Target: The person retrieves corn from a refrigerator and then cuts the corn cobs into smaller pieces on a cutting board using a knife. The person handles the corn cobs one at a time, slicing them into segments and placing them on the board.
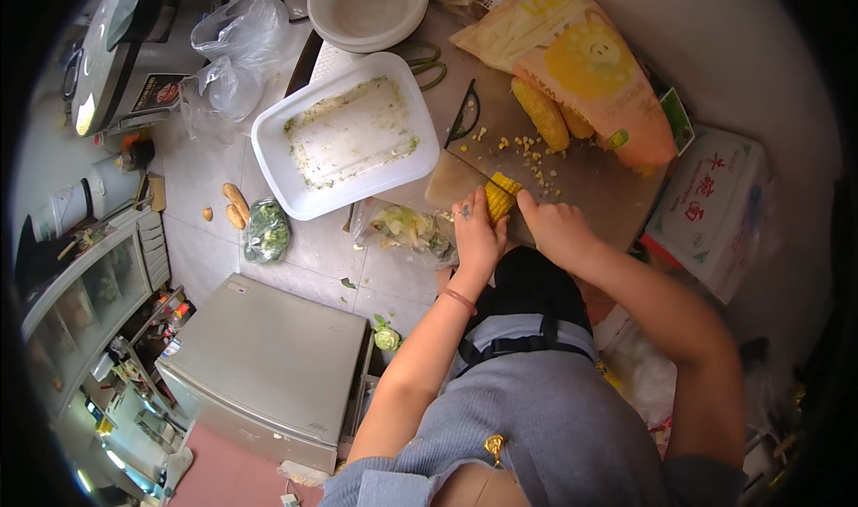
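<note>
A peeled yellow corn cob (501,197) is in front of me, near the edge of the work table. My left hand (478,222) grips its left side. My right hand (553,229) is closed at its right side, around the handle end of a knife (474,169) whose thin blade crosses the top of the cob. The handle itself is hidden by the fingers. Cut corn kernels (533,158) lie scattered just beyond. More corn cobs (541,113) stick out of a printed orange and yellow bag (583,64). A white plastic tub (268,131) with green scraps inside stands to the left.
Stacked pale bowls (369,4) stand at the back, beside green-handled scissors (429,71). A printed white box (710,198) is at the right. Below on the left are a bag of vegetable scraps (409,232), a bag of greens (267,232) and a grey refrigerator (261,359).
</note>
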`<action>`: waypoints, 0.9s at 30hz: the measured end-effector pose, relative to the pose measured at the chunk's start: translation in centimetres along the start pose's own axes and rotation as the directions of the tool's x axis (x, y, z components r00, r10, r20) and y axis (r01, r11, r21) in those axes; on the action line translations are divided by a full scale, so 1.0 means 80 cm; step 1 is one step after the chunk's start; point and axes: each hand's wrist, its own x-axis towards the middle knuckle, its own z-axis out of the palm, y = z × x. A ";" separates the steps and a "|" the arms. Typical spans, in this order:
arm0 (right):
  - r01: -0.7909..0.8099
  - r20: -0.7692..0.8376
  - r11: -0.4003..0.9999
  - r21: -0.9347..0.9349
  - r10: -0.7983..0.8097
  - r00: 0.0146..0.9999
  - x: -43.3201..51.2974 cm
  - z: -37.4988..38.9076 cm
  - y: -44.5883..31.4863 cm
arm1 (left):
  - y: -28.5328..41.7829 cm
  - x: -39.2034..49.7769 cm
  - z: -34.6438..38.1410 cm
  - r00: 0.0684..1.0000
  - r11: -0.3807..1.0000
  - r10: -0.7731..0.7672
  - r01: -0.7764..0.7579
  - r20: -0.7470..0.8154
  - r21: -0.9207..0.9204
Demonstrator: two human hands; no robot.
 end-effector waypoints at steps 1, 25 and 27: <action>0.003 -0.003 1.000 0.011 -0.003 1.000 -0.002 -0.002 -0.001 | 0.002 -0.001 -0.001 1.000 1.000 0.003 -0.003 -0.016 -0.018; 0.255 0.101 0.953 -0.166 -0.241 0.965 -0.035 0.010 0.122 | 0.035 0.066 0.006 0.801 0.689 0.323 -0.564 0.505 0.455; 0.293 0.054 0.917 -0.270 -0.289 0.956 -0.035 0.059 0.170 | 0.038 0.056 0.041 0.807 0.621 0.426 -0.590 0.409 0.516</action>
